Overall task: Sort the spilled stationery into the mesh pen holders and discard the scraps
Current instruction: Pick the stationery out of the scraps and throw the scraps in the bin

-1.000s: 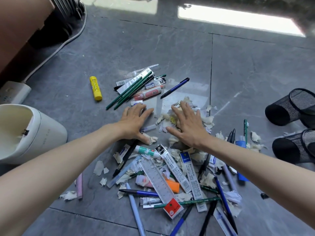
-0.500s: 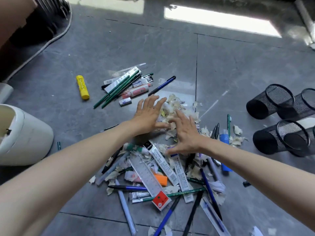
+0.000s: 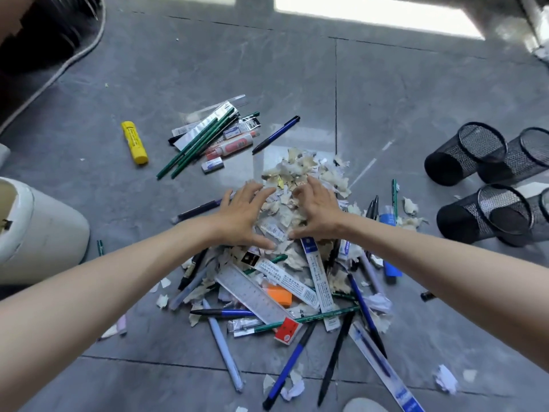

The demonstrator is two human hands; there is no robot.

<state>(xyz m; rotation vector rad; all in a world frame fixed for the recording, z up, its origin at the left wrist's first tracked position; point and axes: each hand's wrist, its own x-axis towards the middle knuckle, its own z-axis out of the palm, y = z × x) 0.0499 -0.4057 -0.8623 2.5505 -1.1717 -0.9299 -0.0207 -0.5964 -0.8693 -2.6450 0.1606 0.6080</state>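
Both hands, left [image 3: 243, 217] and right [image 3: 318, 214], rest palm-down with fingers spread wide, pressing in on either side of a heap of torn pale paper scraps [image 3: 309, 168] on the grey tiled floor [image 3: 416, 99]. A jumble of pens, pencils and rulers [image 3: 252, 295] lies nearer the person. Black mesh pen holders [image 3: 466, 153] lie tipped over at right, well apart from a white plastic bin [image 3: 44, 233] at left.

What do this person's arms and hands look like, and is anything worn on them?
The left forearm and right forearm are bare, and no sleeve shows anywhere in view. The left hand and right hand wear no gloves. No watch, bracelet or ring is visible on either.
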